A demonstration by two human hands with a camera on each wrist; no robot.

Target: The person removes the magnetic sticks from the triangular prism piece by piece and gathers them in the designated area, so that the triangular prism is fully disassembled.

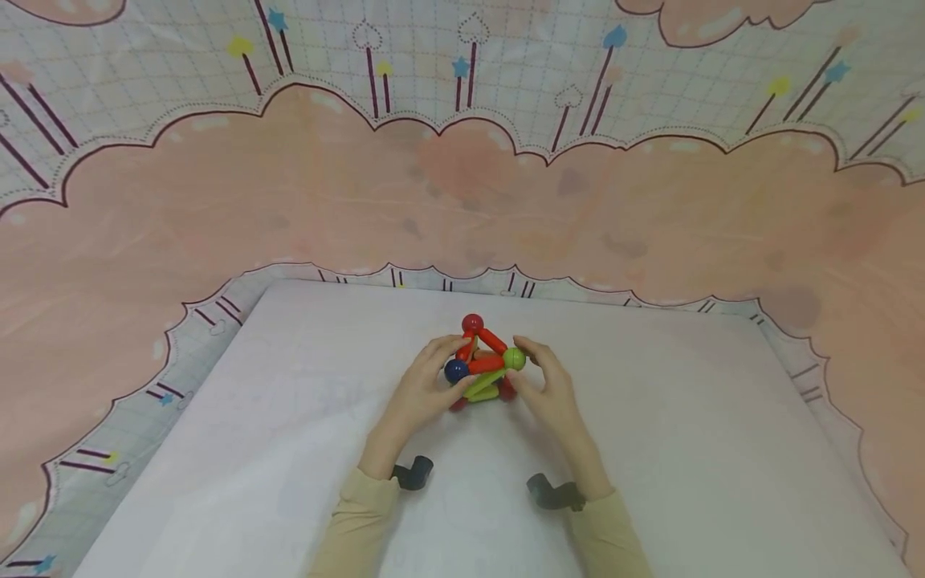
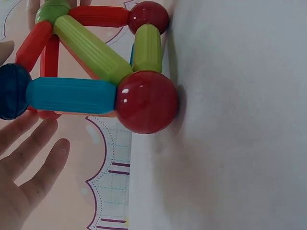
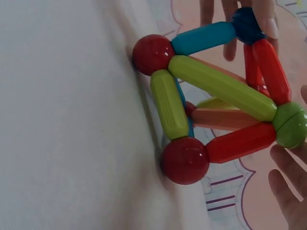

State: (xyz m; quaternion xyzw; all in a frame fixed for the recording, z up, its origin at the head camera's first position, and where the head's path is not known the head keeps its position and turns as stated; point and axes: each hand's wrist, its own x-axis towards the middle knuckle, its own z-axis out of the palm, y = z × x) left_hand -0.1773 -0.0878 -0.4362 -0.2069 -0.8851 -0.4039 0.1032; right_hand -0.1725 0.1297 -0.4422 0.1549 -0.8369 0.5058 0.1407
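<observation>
A magnetic rod-and-ball model (image 1: 486, 365) stands on the table between the two hands. Its red ball (image 1: 473, 323) is topmost in the head view. My left hand (image 1: 419, 389) pinches the dark blue ball (image 2: 13, 91) at its left corner between thumb and fingers. At the opposite corner, my right hand (image 1: 551, 393) holds the green ball (image 3: 290, 124) with thumb and fingertips. Lower red balls (image 2: 147, 102) rest on the table, joined by a short lime rod (image 3: 170, 104). A longer lime rod (image 3: 223, 87) slants up to the green ball, and a blue rod (image 2: 72, 95) meets the dark blue one.
The white table (image 1: 253, 449) extends around the model on all sides. Behind it hangs a patterned pink-and-white cloth (image 1: 462, 193). A black wrist mount (image 1: 414, 474) sits at the left cuff, another black mount (image 1: 555, 492) at the right.
</observation>
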